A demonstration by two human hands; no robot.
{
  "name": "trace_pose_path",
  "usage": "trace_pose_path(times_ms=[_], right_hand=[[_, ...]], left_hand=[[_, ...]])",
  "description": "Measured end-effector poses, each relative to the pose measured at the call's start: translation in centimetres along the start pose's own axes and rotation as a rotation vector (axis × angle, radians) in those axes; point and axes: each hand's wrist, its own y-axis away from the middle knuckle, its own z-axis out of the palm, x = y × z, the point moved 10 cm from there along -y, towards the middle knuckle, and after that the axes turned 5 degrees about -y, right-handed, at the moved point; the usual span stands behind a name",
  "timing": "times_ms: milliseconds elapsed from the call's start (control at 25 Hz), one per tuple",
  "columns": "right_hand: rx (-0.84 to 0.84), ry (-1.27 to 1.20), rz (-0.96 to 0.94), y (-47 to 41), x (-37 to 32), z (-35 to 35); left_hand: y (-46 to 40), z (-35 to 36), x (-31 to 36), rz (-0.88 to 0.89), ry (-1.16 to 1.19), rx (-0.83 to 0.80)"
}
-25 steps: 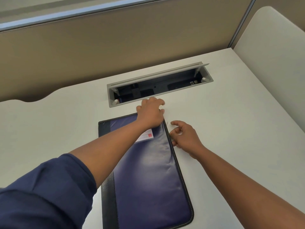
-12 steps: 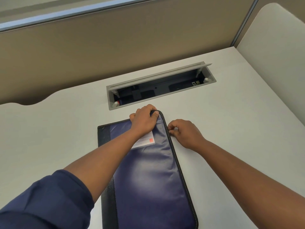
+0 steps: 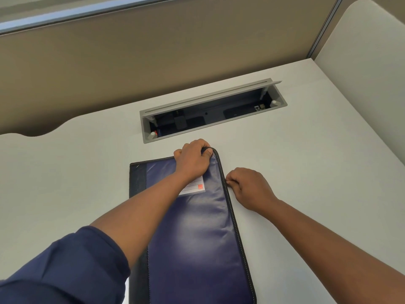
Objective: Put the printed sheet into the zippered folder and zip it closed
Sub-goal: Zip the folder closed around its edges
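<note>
- Counter (image 3: 306,172): pale, bare, brown partition behind; open cable box (image 3: 210,110) just beyond left hand.
- Folder (image 3: 197,238): navy, flat under both hands; sheet not visible, likely inside.
- Left hand (image 3: 194,160): closed, gripping the folder's far corner.
- Right hand (image 3: 249,186): pinched shut at the folder's right edge, probably on the zipper pull; pull hidden.
- Risk: zipper could jam at the corner curve or catch paper; folder may slide if the left grip loosens.

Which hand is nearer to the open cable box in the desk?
Left. The left hand grips the folder's far corner just below the cable box; the right hand pinches the folder's right edge, farther back.
</note>
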Motion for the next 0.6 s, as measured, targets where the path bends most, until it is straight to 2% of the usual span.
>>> trace_pose_path(times_ms=[360, 600], right_hand=[[-0.013, 0.041, -0.089, 0.4, -0.7, -0.1], [0.140, 0.041, -0.099, 0.0, -0.8, -1.3]], left_hand=[[0.3, 0.2, 0.3, 0.008, -0.009, -0.033], [0.9, 0.3, 1.1, 0.041, -0.010, -0.086]])
